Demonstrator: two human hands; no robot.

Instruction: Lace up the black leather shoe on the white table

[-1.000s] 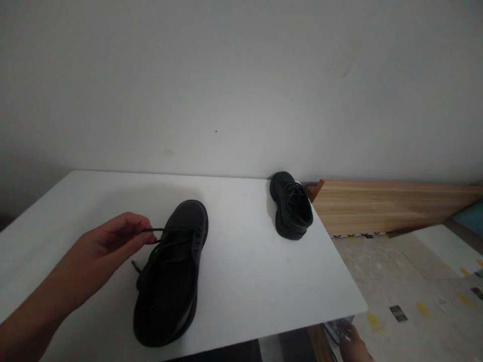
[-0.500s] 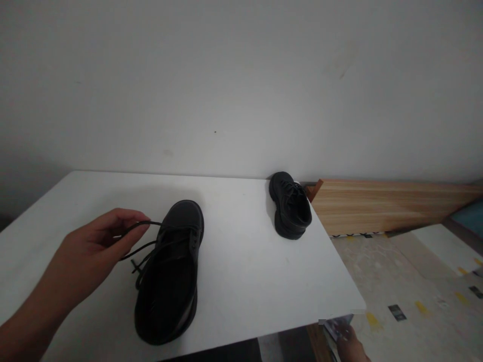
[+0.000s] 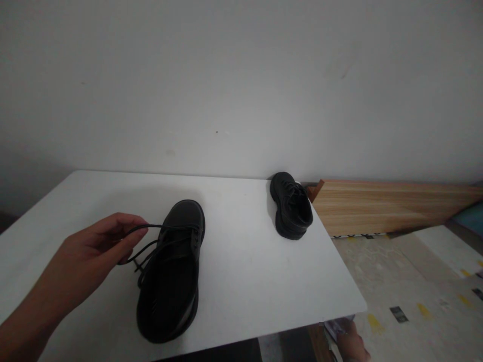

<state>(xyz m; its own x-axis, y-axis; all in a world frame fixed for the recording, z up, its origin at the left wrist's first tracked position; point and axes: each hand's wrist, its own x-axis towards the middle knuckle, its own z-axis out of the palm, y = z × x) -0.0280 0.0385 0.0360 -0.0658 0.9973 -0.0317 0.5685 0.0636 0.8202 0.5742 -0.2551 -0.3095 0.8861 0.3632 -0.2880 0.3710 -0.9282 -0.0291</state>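
A black lace-up shoe (image 3: 171, 281) lies on the white table (image 3: 245, 271), toe pointing away from me. My left hand (image 3: 98, 246) is beside its left side, fingers pinched on a black shoelace (image 3: 151, 229) that runs taut from the eyelets to my fingertips. A second black shoe (image 3: 291, 206) stands at the table's far right corner. My right hand (image 3: 350, 344) shows only partly below the table's near right corner, fingers closed on a small pale thing that I cannot make out.
A light wooden board (image 3: 388, 203) leans along the wall behind the table's right edge. Patterned floor mats (image 3: 407, 281) cover the floor to the right. A plain white wall rises behind the table.
My left hand has drawn the lace leftward, away from the shoe, and the loop has opened out. The shoe shifted slightly. My right hand stays low at the corner.
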